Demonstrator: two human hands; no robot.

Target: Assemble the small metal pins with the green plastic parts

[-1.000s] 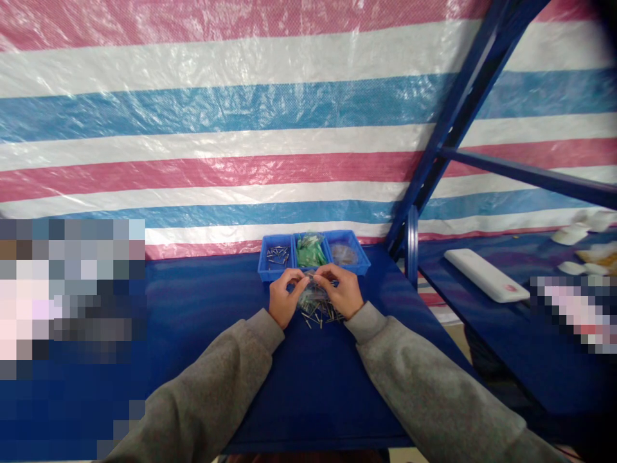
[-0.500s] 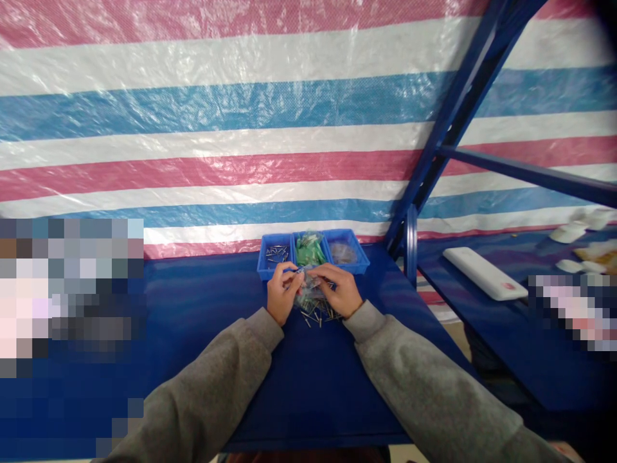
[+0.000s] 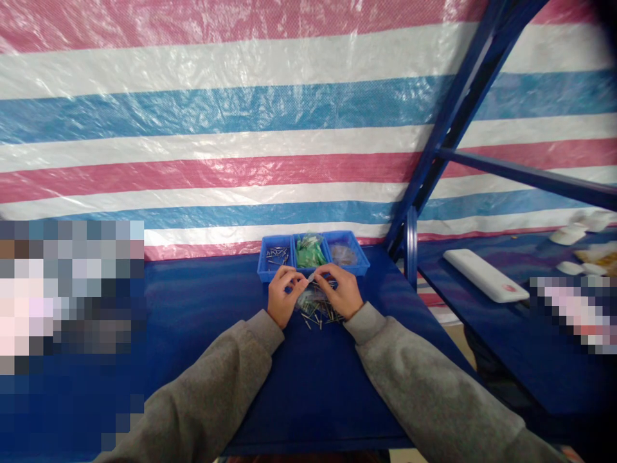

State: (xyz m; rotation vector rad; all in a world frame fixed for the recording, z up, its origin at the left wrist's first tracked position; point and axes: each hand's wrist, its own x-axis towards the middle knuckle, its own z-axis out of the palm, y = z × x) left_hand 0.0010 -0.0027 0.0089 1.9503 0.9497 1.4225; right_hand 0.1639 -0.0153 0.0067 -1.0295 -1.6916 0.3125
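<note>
My left hand and my right hand meet just in front of the blue bin, thumbs and forefingers pinched. Between the fingertips is the top of a small clear plastic bag, its body hanging over a loose pile of thin metal pins that look like rivets. The pile lies on the table, partly hidden by the bag and my right hand. Whatever is inside the bag is too small to make out.
Behind my hands stands a three-part blue bin, with metal pins on the left, green packets in the middle and clear plastic on the right. A blue post and a white power bank are to the right.
The fingertips of both hands parted slightly and shifted on the bag, then came back together in a pinch at its top. The pile and bin have stayed put.
</note>
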